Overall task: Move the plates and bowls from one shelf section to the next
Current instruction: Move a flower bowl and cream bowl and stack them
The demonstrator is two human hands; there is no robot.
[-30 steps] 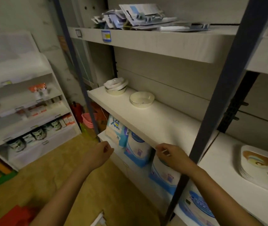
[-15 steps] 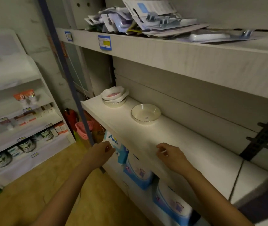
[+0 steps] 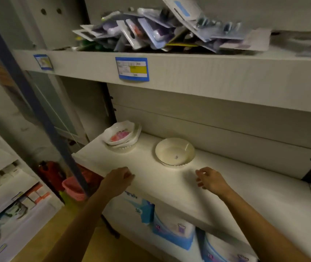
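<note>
Bowl point(image 3: 175, 151) on shelf point(image 3: 245, 195) | apart, just beyond left grip point(image 3: 119, 179) and right grip point(image 3: 210, 179) | both loosely curled, empty

a single head-worn camera is looking forward and down, sitting close in front of the middle shelf point(image 3: 169, 188) near its left end. the wide lens is taking in the upper shelf point(image 3: 217, 78) above, the floor point(image 3: 37, 246) at lower left, and the middle shelf's front edge running diagonally down-right.

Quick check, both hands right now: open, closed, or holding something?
Left hand: open, fingers loosely curled, holding nothing.
Right hand: open, holding nothing, not touching the bowl.
</note>
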